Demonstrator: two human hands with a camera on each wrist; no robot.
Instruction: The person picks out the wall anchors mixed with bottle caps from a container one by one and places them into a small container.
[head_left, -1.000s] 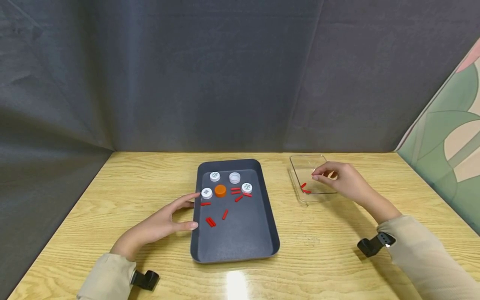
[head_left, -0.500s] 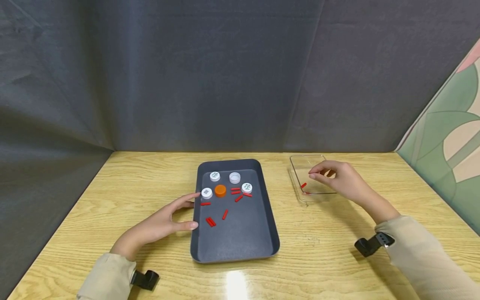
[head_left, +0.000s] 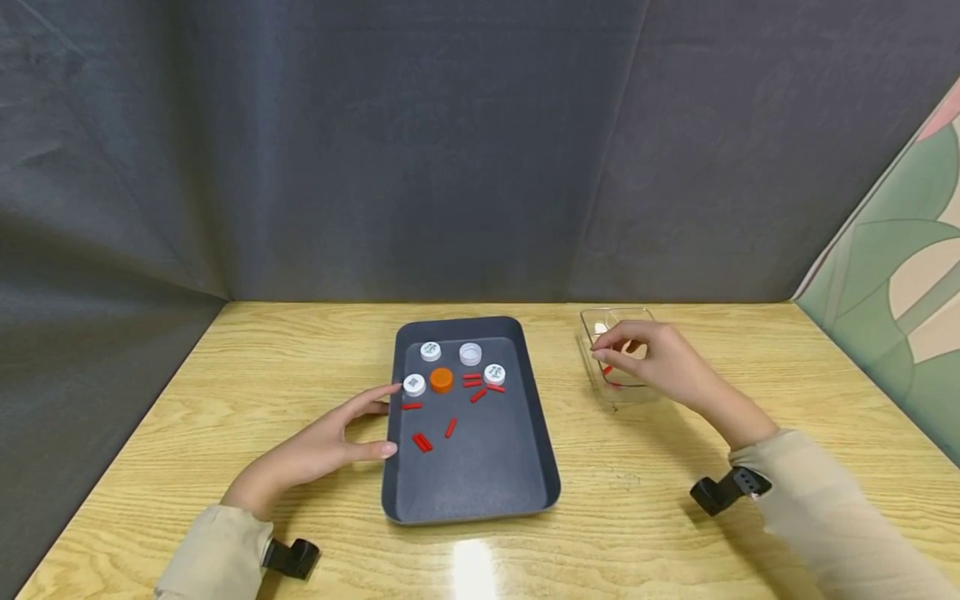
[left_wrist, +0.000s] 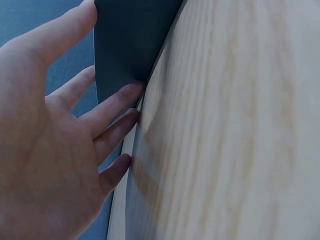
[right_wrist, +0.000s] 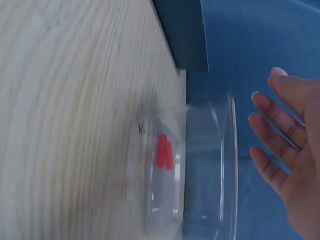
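Note:
My left hand (head_left: 315, 450) rests its fingertips and thumb along the left wall of a dark grey tray (head_left: 480, 492), fingers extended. In the left wrist view the fingers (left_wrist: 112, 107) touch the tray's side. Several small red sticks (head_left: 451, 428) lie in the tray, along with white bottle caps (head_left: 414, 385) and an orange cap (head_left: 442, 381). My right hand (head_left: 660, 358) hovers over a clear box (head_left: 596, 383), thumb and index finger close together, nothing visible between them. Two red sticks (right_wrist: 164, 152) lie inside the box in the right wrist view; the hand partly hides them in the head view.
The tray and box stand apart on a wood-grain table (head_left: 315, 358). A dark curtain (head_left: 405, 167) hangs behind, and a patterned panel (head_left: 900, 275) borders the right side. The box's clear walls rise above the table.
My right hand has moved left across the clear box towards its left rim. The left hand and the things in the tray have stayed in place.

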